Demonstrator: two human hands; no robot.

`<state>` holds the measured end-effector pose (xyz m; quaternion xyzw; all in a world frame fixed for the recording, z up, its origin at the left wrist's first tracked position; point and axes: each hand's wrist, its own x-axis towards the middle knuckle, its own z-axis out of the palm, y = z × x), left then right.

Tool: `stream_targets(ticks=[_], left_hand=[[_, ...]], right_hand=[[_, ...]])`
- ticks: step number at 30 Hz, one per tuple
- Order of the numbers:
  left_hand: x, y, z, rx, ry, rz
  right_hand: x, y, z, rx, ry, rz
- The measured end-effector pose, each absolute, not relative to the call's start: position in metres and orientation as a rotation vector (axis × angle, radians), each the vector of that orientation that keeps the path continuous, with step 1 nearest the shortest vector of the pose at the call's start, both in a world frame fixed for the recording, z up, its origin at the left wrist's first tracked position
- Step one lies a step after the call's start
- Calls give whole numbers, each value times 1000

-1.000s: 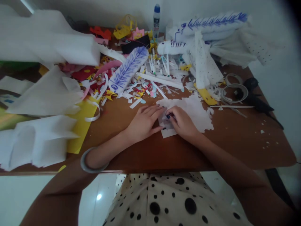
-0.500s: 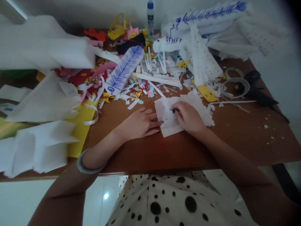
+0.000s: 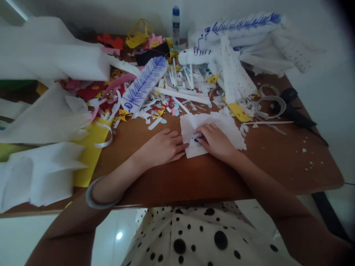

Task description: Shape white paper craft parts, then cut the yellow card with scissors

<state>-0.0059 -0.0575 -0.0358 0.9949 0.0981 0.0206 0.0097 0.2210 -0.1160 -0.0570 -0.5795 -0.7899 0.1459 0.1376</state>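
Observation:
A torn-edged white sheet of paper (image 3: 227, 127) lies on the brown table. My left hand (image 3: 163, 147) rests flat, its fingers stretched out and their tips at the sheet's left edge. Over the middle of the sheet, my right hand (image 3: 215, 142) has thumb and fingers drawn together in a pinch. Something pale shows at those fingertips, too small to make out. Just beyond the sheet are paper scraps (image 3: 155, 123) and a yellow strip (image 3: 239, 112).
Behind are a drawn-on white paper piece (image 3: 145, 85), several markers (image 3: 192, 77) and a glue bottle (image 3: 176, 27). Tape rolls (image 3: 270, 107) and a black glue gun (image 3: 298, 112) lie right. White sheets (image 3: 47, 173) and yellow paper (image 3: 91, 159) cover the left.
My right hand has moved a little left and nearer across the sheet, its fingers still pinched. My left hand stays at the sheet's edge. The whole view has shifted slightly.

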Motion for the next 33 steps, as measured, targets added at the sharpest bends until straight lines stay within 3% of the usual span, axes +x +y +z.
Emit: stream_targets(ticks=[19, 28, 33], left_hand=[[-9, -56, -41, 2937, 310, 110], [-13, -55, -35, 2787, 673, 535], [-11, -51, -43, 3019, 622, 369]], right_hand=[[220, -119, -58, -1674, -2319, 357], [221, -118, -59, -1660, -2334, 343], [220, -119, -56, -1671, -2315, 363]])
